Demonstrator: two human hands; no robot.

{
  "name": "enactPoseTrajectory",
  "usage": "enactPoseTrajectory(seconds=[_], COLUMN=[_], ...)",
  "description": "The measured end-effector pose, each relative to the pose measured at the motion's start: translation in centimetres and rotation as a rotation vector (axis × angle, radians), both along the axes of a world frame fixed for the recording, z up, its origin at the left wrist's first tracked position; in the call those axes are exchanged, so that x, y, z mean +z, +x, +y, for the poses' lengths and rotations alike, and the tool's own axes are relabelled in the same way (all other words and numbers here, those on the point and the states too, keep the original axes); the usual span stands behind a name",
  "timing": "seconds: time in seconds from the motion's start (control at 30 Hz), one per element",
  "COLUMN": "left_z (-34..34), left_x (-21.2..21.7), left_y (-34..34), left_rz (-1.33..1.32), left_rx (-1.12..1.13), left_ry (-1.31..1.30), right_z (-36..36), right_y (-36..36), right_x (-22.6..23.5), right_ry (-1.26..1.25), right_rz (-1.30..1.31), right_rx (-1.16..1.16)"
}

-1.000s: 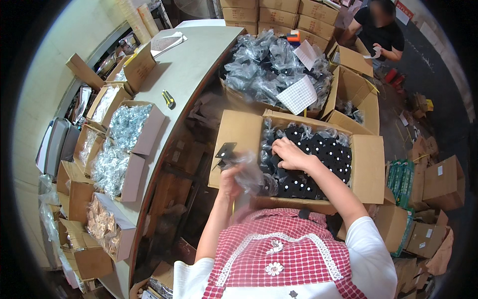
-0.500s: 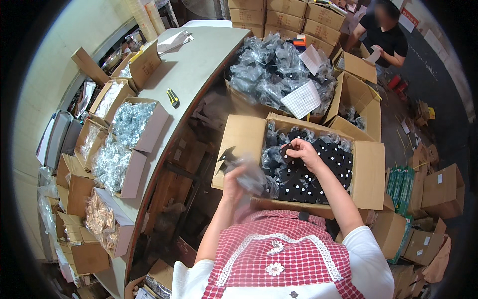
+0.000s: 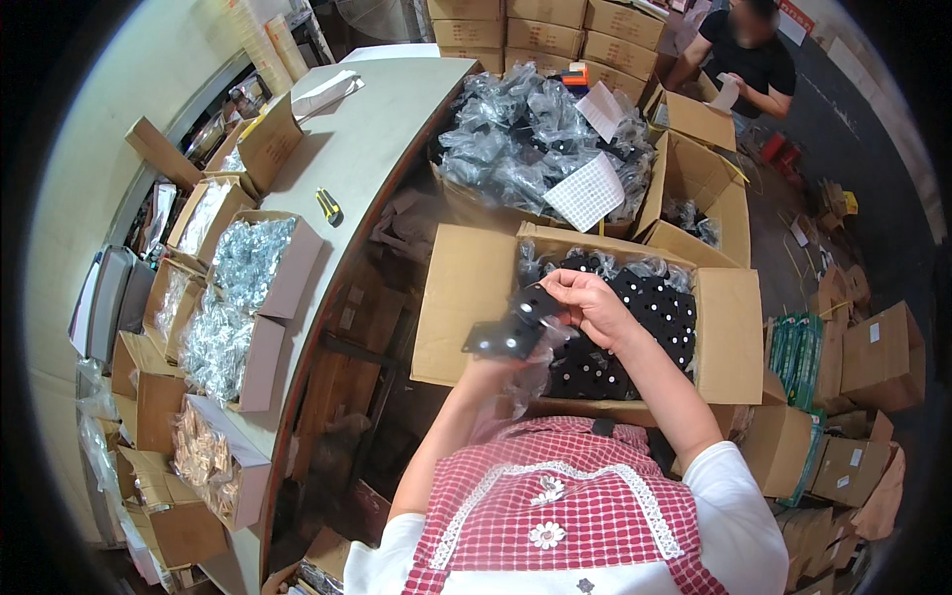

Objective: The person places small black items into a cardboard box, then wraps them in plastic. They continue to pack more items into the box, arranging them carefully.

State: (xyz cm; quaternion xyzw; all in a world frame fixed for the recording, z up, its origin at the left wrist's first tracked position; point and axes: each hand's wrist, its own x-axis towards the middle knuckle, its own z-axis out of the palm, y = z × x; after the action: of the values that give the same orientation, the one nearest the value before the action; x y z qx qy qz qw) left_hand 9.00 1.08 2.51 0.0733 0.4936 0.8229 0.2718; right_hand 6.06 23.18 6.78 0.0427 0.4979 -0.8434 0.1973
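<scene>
Over the left side of an open carton (image 3: 727,332), my two hands are close together. My left hand (image 3: 493,371) grips several flat black pieces (image 3: 504,338) with white dots, along with crumpled clear plastic (image 3: 531,382); motion smears this bundle. My right hand (image 3: 593,305) is closed in a pinch at the upper edge of the bundle, on a black piece whose outline is mostly hidden by the fingers. Loose black dotted pieces (image 3: 650,327) fill the carton beneath, with clear plastic bags (image 3: 662,271) along its far side.
Behind stands a larger carton full of bagged black pieces (image 3: 516,149), a white gridded sheet (image 3: 587,193) on top. Left, a curved table (image 3: 382,119) bears a yellow-black cutter (image 3: 329,206) and boxes of small bagged parts (image 3: 253,258). A co-worker (image 3: 749,59) stands far right.
My left hand has moved right and slightly down, bringing its black pieces toward my right hand. My right hand has shifted left from over the carton and now meets the bundle.
</scene>
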Motion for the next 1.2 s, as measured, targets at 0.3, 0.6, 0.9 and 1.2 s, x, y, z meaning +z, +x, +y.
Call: enactPoseTrajectory(seconds=[0.3,0.6,0.9,1.2], left_z=[-4.9,-3.8,-4.5,-3.1], left_x=[-2.0,-1.1,-3.0,-3.5], left_y=[1.0,3.2,4.2,2.6], left_rz=[-0.267,0.027,-0.005,0.006], left_rx=[0.105,0.197,0.373,0.435], left_ry=[0.112,-0.281,-0.073,-0.174], right_z=[3.0,3.1,4.1,2.6], right_y=[3.5,2.0,3.3,1.6], right_x=[-6.6,-5.1,-4.9,-5.9], right_ry=[1.443,1.351,1.078,1.349], right_rz=[0.864,0.897,1.051,0.958], right_rx=[0.331,0.467,0.096,-0.015])
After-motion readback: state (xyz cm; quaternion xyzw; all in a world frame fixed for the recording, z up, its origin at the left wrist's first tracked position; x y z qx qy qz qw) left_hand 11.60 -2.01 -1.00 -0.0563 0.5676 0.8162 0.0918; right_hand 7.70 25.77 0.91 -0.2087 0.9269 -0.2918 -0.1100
